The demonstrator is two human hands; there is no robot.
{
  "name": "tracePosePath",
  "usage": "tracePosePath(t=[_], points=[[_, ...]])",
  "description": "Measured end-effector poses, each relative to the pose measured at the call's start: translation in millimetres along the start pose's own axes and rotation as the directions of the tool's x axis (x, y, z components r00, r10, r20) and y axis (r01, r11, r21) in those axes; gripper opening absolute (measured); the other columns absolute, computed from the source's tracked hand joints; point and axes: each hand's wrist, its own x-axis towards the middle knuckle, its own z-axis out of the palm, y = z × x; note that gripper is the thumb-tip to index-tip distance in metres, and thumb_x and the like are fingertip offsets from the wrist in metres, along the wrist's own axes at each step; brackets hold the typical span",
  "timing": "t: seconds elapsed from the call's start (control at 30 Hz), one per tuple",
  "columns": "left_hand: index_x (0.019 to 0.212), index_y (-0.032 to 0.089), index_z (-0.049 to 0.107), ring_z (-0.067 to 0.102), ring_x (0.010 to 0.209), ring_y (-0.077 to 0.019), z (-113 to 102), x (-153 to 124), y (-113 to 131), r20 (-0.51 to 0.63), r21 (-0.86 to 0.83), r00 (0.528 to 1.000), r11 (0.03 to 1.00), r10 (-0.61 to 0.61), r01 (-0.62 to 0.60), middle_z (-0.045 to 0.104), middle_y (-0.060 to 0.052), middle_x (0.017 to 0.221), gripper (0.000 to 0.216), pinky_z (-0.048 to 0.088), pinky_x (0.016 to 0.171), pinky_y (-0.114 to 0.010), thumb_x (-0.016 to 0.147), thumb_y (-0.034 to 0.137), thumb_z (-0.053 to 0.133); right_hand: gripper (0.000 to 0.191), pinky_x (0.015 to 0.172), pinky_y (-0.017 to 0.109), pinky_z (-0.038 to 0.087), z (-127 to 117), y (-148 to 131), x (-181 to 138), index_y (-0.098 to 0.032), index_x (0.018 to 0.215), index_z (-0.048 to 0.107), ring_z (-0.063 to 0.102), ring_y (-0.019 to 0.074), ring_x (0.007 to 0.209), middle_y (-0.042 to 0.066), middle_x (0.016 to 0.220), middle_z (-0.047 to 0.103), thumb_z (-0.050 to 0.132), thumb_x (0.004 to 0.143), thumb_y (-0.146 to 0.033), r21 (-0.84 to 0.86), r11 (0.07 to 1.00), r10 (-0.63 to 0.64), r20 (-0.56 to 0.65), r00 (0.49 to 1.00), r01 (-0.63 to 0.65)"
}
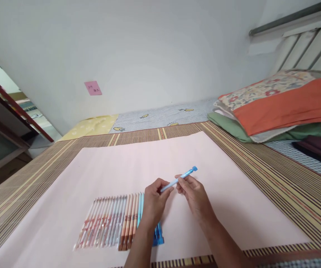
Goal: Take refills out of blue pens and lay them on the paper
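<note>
A light-blue pen (174, 182) with a darker blue clip end is held aslant above the pink sheet (115, 163). My left hand (156, 197) pinches its lower left end. Closer to the blue end, the fingers of my right hand (192, 193) are closed round the barrel. Left of my hands lies a row of several pens: clear ones with reddish patterns (101, 223), then peach ones with brown ends (129, 219), then blue ones (157, 236). My left hand and forearm hide part of the blue pens.
A striped mat (233, 156) lies under the sheet. At the far right are stacked pillows, the top one orange and floral (283, 104), with dark folded cloth (319, 149) nearby. A pink note (92, 88) is on the wall behind.
</note>
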Motion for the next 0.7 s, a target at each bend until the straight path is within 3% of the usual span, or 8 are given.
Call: tracePosePath(t=[0.3, 0.43, 0.63, 0.7], points=[[0.080, 0.022, 0.074, 0.053, 0.064, -0.0157, 7.5, -5.3, 0.6, -0.088, 0.111, 0.981, 0.980, 0.174, -0.164, 0.066, 0.000, 0.069, 0.008, 0.039, 0.064, -0.026, 0.085, 0.028, 0.072, 0.041, 0.074, 0.034, 0.047, -0.3, -0.2, -0.2, -0.018, 0.089, 0.080, 0.059, 0.0189, 0.075, 0.004, 0.075, 0.068, 0.082, 0.074, -0.056, -0.004, 1.000, 0.019, -0.050, 0.999, -0.019], [0.078, 0.023, 0.076, 0.052, 0.060, -0.0167, 9.2, -6.3, -1.8, -0.079, -0.009, 0.989, 0.992, 0.124, -0.125, 0.065, 0.000, 0.065, 0.012, 0.036, 0.061, -0.027, 0.085, 0.033, 0.074, 0.039, 0.075, 0.034, 0.046, -1.9, -1.9, -0.2, -0.019, 0.089, 0.080, 0.058, 0.0193, 0.075, 0.004, 0.075, 0.068, 0.081, 0.076, -0.056, -0.042, 0.999, -0.028, -0.046, 0.999, 0.027], [0.079, 0.020, 0.072, 0.044, 0.048, -0.0140, 8.1, -5.9, -1.9, 0.069, -0.044, 0.997, 0.998, -0.033, 0.036, 0.053, 0.002, 0.050, 0.043, 0.032, 0.052, -0.027, 0.097, 0.054, 0.053, 0.040, 0.073, 0.034, 0.046, -5.2, -6.2, 0.4, -0.018, 0.089, 0.079, 0.057, 0.0188, 0.073, 0.004, 0.073, 0.066, 0.080, 0.077, -0.056, -0.020, 1.000, -0.015, 0.021, 1.000, 0.015], [0.088, 0.018, 0.073, 0.046, 0.051, -0.0142, 7.7, -3.8, -1.7, 0.100, -0.116, 0.993, 0.991, -0.057, 0.069, 0.054, 0.002, 0.053, 0.040, 0.036, 0.054, -0.026, 0.095, 0.054, 0.055, 0.040, 0.071, 0.033, 0.045, -6.6, -6.4, 1.6, -0.018, 0.090, 0.079, 0.056, 0.0184, 0.072, 0.003, 0.070, 0.065, 0.079, 0.077, -0.057, -0.040, 0.999, -0.025, 0.020, 0.999, 0.026]])
